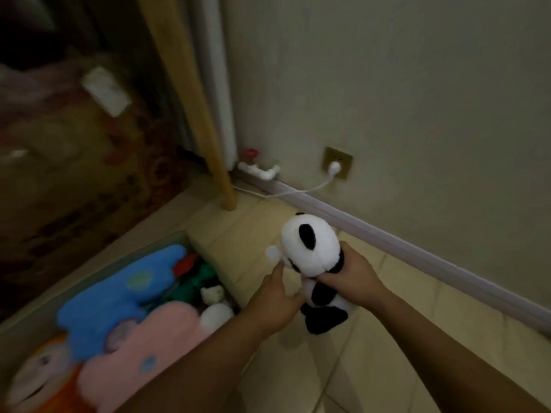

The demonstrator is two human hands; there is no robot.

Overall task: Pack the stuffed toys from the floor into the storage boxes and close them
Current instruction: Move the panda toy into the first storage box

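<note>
A black-and-white stuffed panda [313, 248] hangs above the tiled floor, just right of the storage box. My right hand [351, 274] grips it around the middle. My left hand [275, 299] holds its lower left side, with one finger stretched up along the toy. The storage box [98, 265] stands open at the lower left. It holds a blue plush [119, 296], a pink plush [149, 347], an orange toy [56, 380], small white toys [214, 305] and a green and red one [196, 272].
A wall with a baseboard [417, 251] runs along the right. A plugged-in socket [337, 166] with a white cable, a white pipe with a red valve [250, 158] and a wooden pole [202, 114] stand at the corner. Dark patterned fabric [74, 174] lies behind the box.
</note>
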